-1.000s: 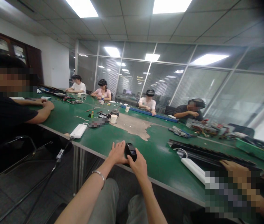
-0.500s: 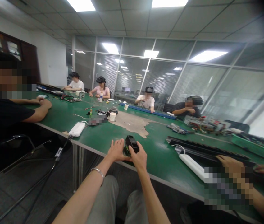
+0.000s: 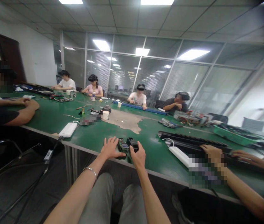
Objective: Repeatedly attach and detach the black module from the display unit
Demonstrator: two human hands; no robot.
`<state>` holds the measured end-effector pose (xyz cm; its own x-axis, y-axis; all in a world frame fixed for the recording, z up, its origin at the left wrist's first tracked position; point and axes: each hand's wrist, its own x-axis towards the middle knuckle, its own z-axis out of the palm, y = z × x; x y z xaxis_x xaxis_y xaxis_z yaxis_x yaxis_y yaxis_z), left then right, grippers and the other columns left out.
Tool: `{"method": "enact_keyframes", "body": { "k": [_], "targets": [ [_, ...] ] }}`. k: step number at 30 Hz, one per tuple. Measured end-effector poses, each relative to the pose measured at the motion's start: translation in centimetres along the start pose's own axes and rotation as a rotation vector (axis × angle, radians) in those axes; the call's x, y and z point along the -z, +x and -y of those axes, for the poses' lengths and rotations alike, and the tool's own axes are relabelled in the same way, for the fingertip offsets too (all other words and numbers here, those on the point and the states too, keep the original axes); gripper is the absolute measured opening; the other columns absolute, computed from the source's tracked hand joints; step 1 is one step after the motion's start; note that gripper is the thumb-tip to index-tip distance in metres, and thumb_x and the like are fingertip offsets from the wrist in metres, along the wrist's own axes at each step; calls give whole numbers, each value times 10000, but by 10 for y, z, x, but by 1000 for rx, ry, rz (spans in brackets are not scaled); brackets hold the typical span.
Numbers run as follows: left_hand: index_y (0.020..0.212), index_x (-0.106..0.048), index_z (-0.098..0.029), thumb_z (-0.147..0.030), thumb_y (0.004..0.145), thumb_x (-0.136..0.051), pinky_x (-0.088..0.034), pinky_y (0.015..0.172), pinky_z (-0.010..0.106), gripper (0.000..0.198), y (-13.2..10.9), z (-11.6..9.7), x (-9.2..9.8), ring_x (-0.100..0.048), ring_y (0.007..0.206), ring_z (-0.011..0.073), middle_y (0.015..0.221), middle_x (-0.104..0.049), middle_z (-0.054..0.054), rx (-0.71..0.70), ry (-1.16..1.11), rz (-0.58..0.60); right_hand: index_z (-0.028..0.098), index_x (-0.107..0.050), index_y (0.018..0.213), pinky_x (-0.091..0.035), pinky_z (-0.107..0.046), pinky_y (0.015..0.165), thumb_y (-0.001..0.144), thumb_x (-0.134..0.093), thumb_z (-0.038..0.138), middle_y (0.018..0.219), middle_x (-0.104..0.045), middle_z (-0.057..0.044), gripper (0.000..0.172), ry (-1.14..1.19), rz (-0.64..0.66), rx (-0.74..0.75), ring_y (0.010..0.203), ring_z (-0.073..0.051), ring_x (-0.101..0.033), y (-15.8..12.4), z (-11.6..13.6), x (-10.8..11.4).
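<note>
The person's left hand point(image 3: 110, 148) is resting palm down on the green bench point(image 3: 143, 149) near its front edge, with the fingers spread wide and holding nothing. A metal bracelet point(image 3: 90, 170) is circling the left wrist. The fingertips are stopping just short of a small circuit board point(image 3: 123, 145), which is lying flat close to the front edge. The right hand point(image 3: 138, 158) is reaching up to a small black box point(image 3: 132, 144) lying just beside the board, and its fingers are pressing against the box's near side. How firm that hold is cannot be told from this view, and it is also unclear whether the box and board are joined.

To the right, a white power strip point(image 3: 178, 156) is lying along a long black rack point(image 3: 192, 140), and a co-worker's hand point(image 3: 212, 152) is resting on the rack's near side. Toward the left, a second white power strip point(image 3: 68, 129) is lying near the front edge, and farther along the bench a paper cup point(image 3: 105, 114) is standing at a worn tan patch point(image 3: 122, 121).
</note>
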<state>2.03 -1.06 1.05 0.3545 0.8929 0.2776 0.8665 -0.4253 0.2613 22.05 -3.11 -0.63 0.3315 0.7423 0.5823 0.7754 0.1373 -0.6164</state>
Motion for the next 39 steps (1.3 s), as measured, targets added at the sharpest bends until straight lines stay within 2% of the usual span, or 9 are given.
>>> {"method": "enact_keyframes", "body": {
  "k": [4,13,19,23,26,31,39],
  "targets": [
    [1483,-263,-201,-872,666,-422,-56,1141,598,1069,-1,-2,3,-184,1417,360,1554,-258,126,-2,12,2,30,-488,1333,-358,-400,1048,780,-519,397,1310,-550,-189,664,2,-24,75,1202,-291,-506,-2,-3,0],
    [1480,-277,-194,-920,635,-381,-74,1141,588,1119,-3,-7,5,-207,1410,358,1546,-271,143,-5,15,-3,45,-494,1339,-389,-385,1004,817,-516,419,1265,-581,-204,643,-25,29,-36,1161,-290,-551,-6,4,6],
    [1472,-290,-212,-916,632,-397,-87,1138,587,1101,-2,-5,4,-218,1409,355,1543,-277,141,-6,-6,2,108,-599,1241,-429,-358,954,797,-539,560,1205,-633,-147,636,260,-51,-222,1093,-265,-591,-4,11,26],
    [1462,-305,-212,-895,646,-420,-94,1137,589,1071,-3,-3,5,-235,1401,350,1535,-294,139,-19,-26,-23,118,-613,1223,-458,-333,900,769,-578,584,1176,-648,-132,652,409,-92,-325,1021,-247,-619,-7,21,39],
    [1456,-313,-222,-879,652,-440,-102,1139,583,1046,-3,0,4,-244,1397,348,1533,-301,130,-18,-39,-31,127,-612,1225,-470,-319,878,762,-601,562,1155,-658,-120,635,424,-41,-254,993,-232,-631,-9,35,43],
    [1449,-319,-233,-872,635,-473,-89,1143,577,1046,-2,4,0,-237,1399,351,1535,-298,122,-7,-47,-31,129,-609,1221,-456,-351,924,767,-593,511,1160,-657,-126,594,262,49,-65,1035,-245,-621,-7,54,37],
    [1447,-311,-220,-881,635,-461,-89,1143,577,1057,-2,6,-4,-246,1393,351,1531,-299,137,-3,-60,-59,125,-598,1224,-430,-356,971,790,-558,449,1172,-653,-143,544,62,104,31,1102,-253,-601,2,73,21]
  ]
}}
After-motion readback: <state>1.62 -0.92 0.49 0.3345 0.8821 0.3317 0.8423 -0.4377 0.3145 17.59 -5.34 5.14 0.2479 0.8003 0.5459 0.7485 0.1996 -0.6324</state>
